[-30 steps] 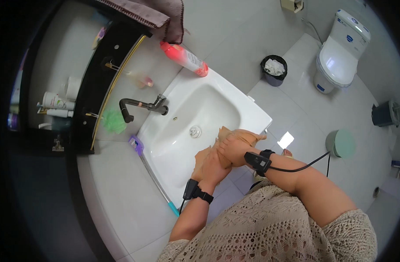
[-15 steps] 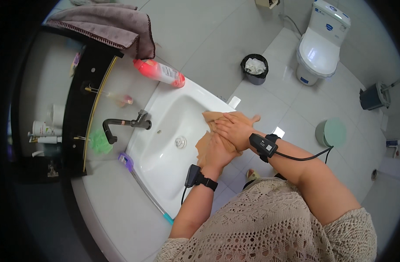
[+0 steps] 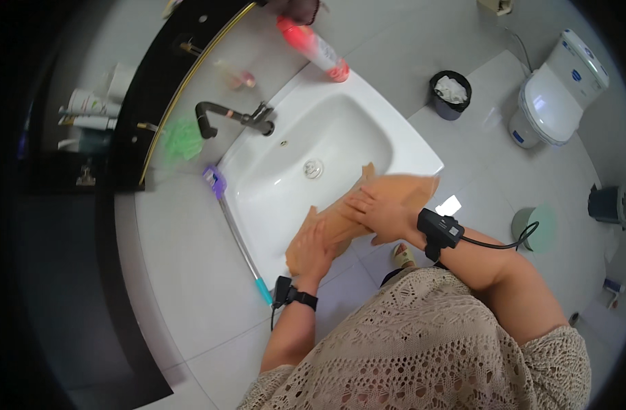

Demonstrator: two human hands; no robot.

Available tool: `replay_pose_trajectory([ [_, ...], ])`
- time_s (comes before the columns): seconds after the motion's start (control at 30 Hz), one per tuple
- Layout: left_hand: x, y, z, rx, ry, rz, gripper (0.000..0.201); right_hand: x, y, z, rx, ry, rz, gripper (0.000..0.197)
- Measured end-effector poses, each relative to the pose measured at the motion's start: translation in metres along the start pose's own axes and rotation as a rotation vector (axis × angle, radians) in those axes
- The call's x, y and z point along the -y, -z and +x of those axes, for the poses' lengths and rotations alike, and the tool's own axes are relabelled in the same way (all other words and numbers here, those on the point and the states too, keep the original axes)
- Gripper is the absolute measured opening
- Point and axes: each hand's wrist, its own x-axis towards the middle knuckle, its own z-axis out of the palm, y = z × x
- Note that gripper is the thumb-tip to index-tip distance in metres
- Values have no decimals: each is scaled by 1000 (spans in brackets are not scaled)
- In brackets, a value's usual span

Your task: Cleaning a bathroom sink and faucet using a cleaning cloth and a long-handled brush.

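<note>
An orange-tan cloth is spread along the near rim of the white sink, part of it dipping toward the basin. My left hand lies flat on the cloth's left part, fingers stretched toward the basin. Farther right, my right hand also presses on the cloth with its fingers extended; motion blurs its edges a little. Both palms are hidden. Each wrist wears a black strap with a small black device and a cable.
A black faucet stands behind the basin. The red-and-white bottle is at the sink's far corner. A purple-headed brush leans along the left side. Right of the sink are a trash bin, a toilet and a green bucket.
My hands have moved apart, the left toward the sink's near left corner. The bunched cloth is now stretched out along the rim. The whole view has shifted.
</note>
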Motion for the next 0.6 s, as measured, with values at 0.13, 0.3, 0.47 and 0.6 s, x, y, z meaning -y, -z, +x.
replay_pose_trajectory([
  [0.13, 78, 5, -62, 86, 249, 46, 56, 27, -1, 6, -231, 129, 360, 81],
  [0.3, 127, -6, -89, -103, 283, 138, 49, 23, -10, -16, -346, 38, 497, 64],
  [0.47, 106, -23, -76, -32, 437, 41, 43, 20, -14, -39, -452, -105, 629, 42],
  [0.6, 43, -39, -43, 56, 307, 132, 46, 16, -3, -62, -576, -205, 664, 35],
])
